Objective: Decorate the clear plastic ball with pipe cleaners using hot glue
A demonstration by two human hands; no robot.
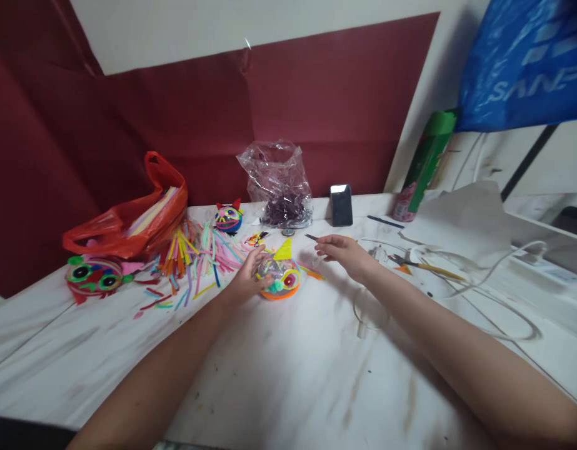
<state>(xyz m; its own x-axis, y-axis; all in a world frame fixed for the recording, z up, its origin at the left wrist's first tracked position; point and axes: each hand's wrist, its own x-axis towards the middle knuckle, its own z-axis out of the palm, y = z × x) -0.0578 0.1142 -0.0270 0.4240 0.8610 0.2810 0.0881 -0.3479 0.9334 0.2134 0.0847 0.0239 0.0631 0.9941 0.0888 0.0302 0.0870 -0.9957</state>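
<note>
A round craft ball [279,282] with a yellow pointed piece on top, a ringed red eye and an orange lower rim sits on the marble-patterned table [288,369]. My left hand [251,275] holds it from the left side, fingers around its edge. To the right of the ball, my right hand [341,252] is raised and closed on a thin dark pointed tool [311,237], whose tip points left. The tool and the ball are apart. Just behind the ball lies a small round metallic object [287,232].
Left are a red bag [129,222], loose colored pipe cleaners [208,250] and two decorated balls [94,277]. Behind stand a clear plastic bag [281,187] and a phone [341,206]. Right are white cables [499,269], yellow-handled pliers [433,269] and a green can [424,165].
</note>
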